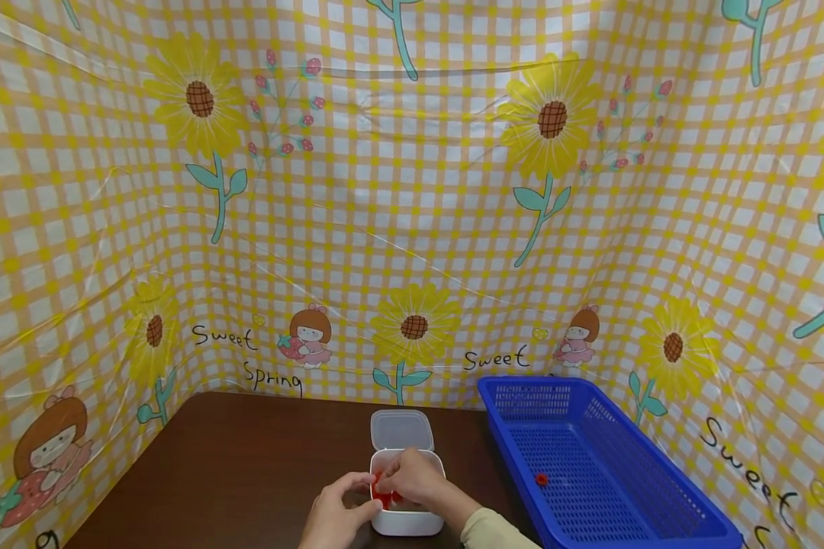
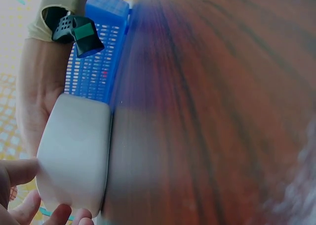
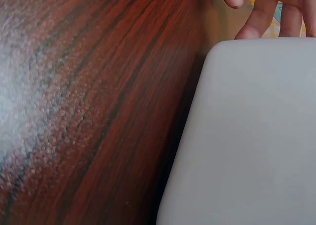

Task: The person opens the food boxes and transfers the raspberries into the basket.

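A white plastic box (image 1: pixel 407 523) with its clear lid (image 1: pixel 401 431) folded back stands at the front middle of the table. Small red pieces (image 1: pixel 382 499) lie inside it, partly covered by fingers. My right hand (image 1: pixel 412 476) reaches down into the box with bent fingers among the red pieces; its fingertips are hidden, so whether it pinches one does not show. At the box's left side, my left hand (image 1: pixel 339 509) rests its spread, relaxed fingers against the wall. The left wrist view shows those fingertips touching the box (image 2: pixel 74 151) at its end.
To the right of the box stands a blue perforated basket (image 1: pixel 515 465), with one small red ring-like piece (image 1: pixel 542 479) on its floor. The dark wood table (image 1: pixel 247 465) reaches back to a checked, flower-printed cloth (image 1: pixel 412 229) around three sides.
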Available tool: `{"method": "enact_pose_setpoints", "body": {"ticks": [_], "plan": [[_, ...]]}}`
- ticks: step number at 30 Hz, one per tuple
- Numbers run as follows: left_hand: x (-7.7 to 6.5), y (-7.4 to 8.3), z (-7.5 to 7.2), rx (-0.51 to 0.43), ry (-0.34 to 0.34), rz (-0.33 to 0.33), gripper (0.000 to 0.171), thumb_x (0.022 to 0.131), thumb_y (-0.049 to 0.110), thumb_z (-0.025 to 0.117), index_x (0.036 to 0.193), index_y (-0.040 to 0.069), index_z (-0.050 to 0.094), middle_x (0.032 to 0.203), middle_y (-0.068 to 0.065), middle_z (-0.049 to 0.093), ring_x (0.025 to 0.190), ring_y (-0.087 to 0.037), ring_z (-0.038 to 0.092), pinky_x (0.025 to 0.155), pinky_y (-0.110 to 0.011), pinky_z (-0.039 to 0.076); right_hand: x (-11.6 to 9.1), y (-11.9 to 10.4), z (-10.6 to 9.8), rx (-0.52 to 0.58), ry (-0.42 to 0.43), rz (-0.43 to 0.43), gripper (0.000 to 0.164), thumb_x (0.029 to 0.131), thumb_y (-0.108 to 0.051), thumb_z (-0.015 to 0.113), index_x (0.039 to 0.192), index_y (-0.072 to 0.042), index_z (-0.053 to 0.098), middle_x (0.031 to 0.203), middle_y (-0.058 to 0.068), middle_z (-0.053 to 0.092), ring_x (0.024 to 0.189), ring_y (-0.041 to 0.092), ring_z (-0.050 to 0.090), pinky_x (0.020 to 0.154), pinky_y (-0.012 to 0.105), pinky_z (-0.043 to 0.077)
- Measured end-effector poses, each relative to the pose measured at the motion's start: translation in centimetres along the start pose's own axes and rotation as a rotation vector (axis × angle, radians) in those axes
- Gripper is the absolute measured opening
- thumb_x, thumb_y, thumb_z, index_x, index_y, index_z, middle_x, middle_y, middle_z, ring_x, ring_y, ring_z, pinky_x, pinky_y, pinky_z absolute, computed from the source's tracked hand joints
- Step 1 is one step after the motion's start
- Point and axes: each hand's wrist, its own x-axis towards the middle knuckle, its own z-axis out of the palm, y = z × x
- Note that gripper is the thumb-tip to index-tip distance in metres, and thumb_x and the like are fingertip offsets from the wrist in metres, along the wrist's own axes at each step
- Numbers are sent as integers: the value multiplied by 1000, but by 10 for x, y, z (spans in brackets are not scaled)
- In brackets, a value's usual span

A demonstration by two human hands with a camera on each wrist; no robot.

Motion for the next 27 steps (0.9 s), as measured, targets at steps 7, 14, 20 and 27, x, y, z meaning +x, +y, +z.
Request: {"method": "enact_pose_setpoints", "body": {"ticks": [7, 14, 20, 27], "plan": [[0, 0, 1, -18, 2, 20, 34, 87, 22, 78, 117, 8, 69, 105, -7, 73, 89, -20, 66, 74, -38, 49, 1, 0, 1, -34, 3, -24, 11, 79, -3, 76, 69, 1, 76, 56, 11, 64, 44, 4, 42, 43, 17, 32], [-1, 1, 2, -30, 15, 18, 34, 86, 21, 78, 117, 9, 69, 106, -11, 73, 79, -17, 64, 69, -35, 48, -1, -3, -1, -27, -6, -12, 10, 78, -1, 75, 69, 3, 75, 55, 6, 63, 45, 4, 44, 45, 16, 36], [-3, 2, 2, -25, 19, 24, 35, 86, 21, 78, 117, 9, 69, 107, -13, 72, 77, -17, 63, 68, -34, 47, -2, -5, -2, -25, -18, -21, 8, 79, 0, 75, 72, 4, 76, 61, 11, 67, 48, 7, 48, 46, 17, 40], [-4, -1, 2, -14, 20, 33, 34, 85, 21, 78, 116, 8, 69, 105, -10, 73, 81, -17, 64, 68, -33, 46, 0, -2, 0, -21, -18, -21, 6, 79, -2, 78, 77, 4, 78, 68, 13, 72, 57, 12, 56, 49, 19, 41]]}}
